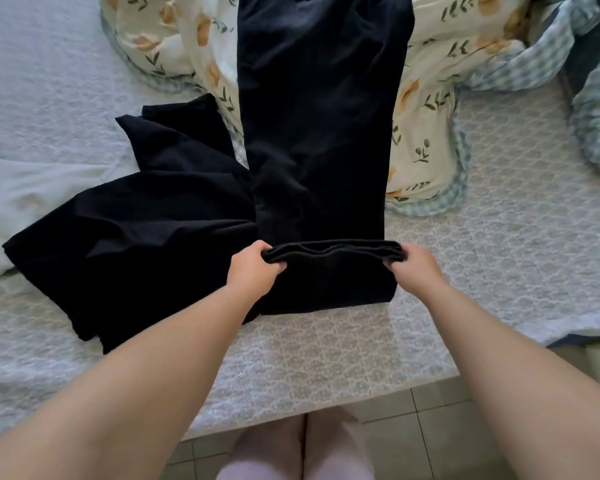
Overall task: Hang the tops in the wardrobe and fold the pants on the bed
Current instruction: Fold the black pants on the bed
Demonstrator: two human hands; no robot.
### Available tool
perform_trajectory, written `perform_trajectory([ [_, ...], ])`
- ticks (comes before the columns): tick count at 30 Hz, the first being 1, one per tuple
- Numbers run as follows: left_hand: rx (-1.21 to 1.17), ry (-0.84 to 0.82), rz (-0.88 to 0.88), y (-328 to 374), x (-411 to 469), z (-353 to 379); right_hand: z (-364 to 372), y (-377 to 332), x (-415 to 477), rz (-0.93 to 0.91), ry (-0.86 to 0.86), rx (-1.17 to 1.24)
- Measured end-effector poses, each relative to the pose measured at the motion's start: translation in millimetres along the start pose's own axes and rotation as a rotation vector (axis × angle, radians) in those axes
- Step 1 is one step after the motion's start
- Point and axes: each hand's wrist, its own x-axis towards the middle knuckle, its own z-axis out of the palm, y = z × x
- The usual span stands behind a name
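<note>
Dark navy pants [319, 133] lie lengthwise on the bed, legs together, running away from me onto the quilt. The near end is turned up into a fold. My left hand [253, 268] grips the left corner of that folded edge, and my right hand [414, 265] grips the right corner, lifting it a little off the bed. A second black garment [136, 230] lies spread and rumpled just left of the pants, touching them.
A floral quilt [430, 109] with a blue checked border is bunched at the back, under the pants' far part. A pale white garment [25, 199] lies at the left. The bed's near edge [326, 400] borders a tiled floor.
</note>
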Motion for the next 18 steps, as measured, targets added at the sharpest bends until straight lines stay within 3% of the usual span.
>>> perform_trajectory([
  [3, -0.073, 0.076, -0.018, 5.5, 24.8, 2.8, 6.1, -7.4, 28.0, 0.035, 0.02, 0.21],
  [8, -0.029, 0.169, -0.027, 8.3, 52.9, 13.5, 24.5, -7.3, 62.9, 0.015, 0.095, 0.294],
  [14, -0.057, 0.225, -0.073, -9.0, 51.5, 33.2, 40.9, 19.9, 60.9, 0.129, -0.029, 0.428],
  [18, 0.051, 0.2, -0.09, -19.2, 42.5, 42.7, 49.3, 34.5, 48.6, 0.031, -0.05, 0.238],
])
